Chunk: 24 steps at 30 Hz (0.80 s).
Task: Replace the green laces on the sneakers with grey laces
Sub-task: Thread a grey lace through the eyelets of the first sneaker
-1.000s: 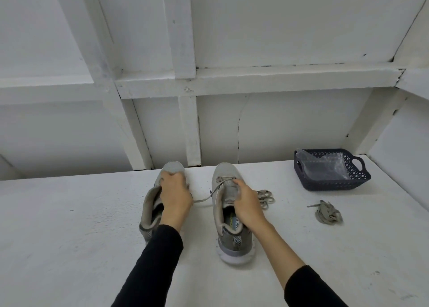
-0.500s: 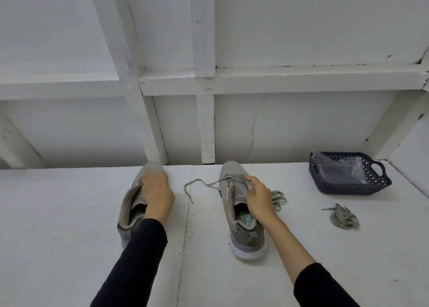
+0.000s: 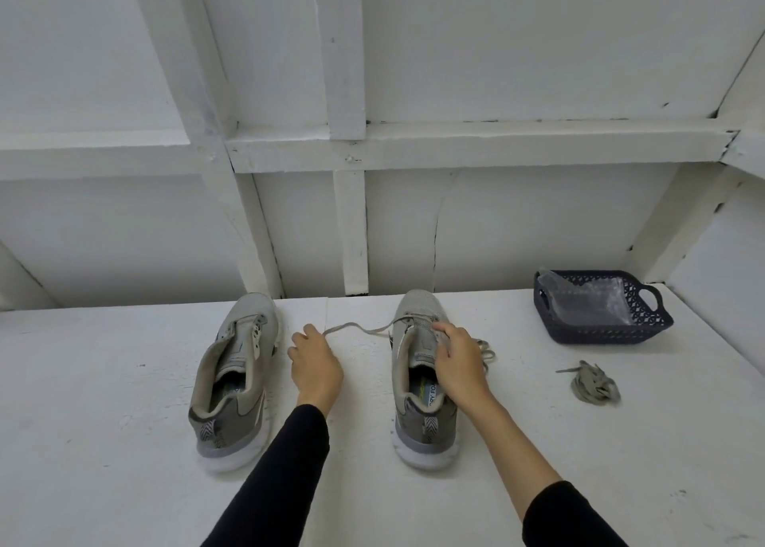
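Observation:
Two grey sneakers stand on the white table, toes toward the wall. The left sneaker [image 3: 234, 377] has no lace in its eyelets. The right sneaker [image 3: 422, 381] has a grey lace [image 3: 360, 328] through its front eyelets. One end of that lace runs left to my left hand [image 3: 314, 364], which pinches it between the shoes. My right hand [image 3: 457, 360] holds the lace at the right sneaker's tongue. More of the lace lies in loops [image 3: 486, 350] beside that shoe.
A bundled lace [image 3: 594, 385] lies on the table [image 3: 103, 401] to the right. A dark woven basket [image 3: 645, 329] with a clear plastic bag [image 3: 588, 300] stands at the back right. A white framed wall rises close behind the shoes.
My left hand left the left sneaker and moved right, taking hold of the loose lace end between the shoes. My right hand stayed on the right sneaker.

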Each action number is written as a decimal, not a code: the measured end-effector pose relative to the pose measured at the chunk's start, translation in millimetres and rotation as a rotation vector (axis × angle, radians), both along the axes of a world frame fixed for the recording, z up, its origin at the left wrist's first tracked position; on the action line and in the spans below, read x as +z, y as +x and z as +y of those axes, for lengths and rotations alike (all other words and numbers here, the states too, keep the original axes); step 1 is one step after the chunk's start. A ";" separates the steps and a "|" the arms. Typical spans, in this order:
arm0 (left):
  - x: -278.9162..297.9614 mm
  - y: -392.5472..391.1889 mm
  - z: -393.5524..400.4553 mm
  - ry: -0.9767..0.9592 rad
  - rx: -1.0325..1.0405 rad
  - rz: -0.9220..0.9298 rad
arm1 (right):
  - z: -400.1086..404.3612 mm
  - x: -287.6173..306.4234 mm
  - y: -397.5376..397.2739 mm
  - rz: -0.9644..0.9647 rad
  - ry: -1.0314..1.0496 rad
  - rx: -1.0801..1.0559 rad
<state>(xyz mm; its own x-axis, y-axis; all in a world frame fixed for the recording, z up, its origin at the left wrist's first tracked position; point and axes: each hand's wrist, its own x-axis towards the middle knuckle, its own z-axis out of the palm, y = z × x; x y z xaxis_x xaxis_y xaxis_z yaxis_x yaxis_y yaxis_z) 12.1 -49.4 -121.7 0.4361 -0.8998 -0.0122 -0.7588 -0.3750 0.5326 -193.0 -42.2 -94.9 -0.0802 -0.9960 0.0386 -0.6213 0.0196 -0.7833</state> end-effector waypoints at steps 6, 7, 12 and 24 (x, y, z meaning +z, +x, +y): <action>-5.4 5.9 -5.6 -0.076 -0.055 0.189 | 3.9 -2.3 -4.6 -0.086 -0.002 0.041; -0.5 4.1 -9.1 -0.098 -0.067 0.252 | 3.3 -2.4 -4.5 -0.097 -0.009 0.051; 43.7 -20.1 -24.3 -0.336 -0.064 0.513 | 2.1 -3.2 6.9 -0.090 -0.018 0.063; 77.5 -50.6 -33.2 -0.415 -0.255 0.603 | -6.2 26.2 -22.2 -0.532 0.226 -0.150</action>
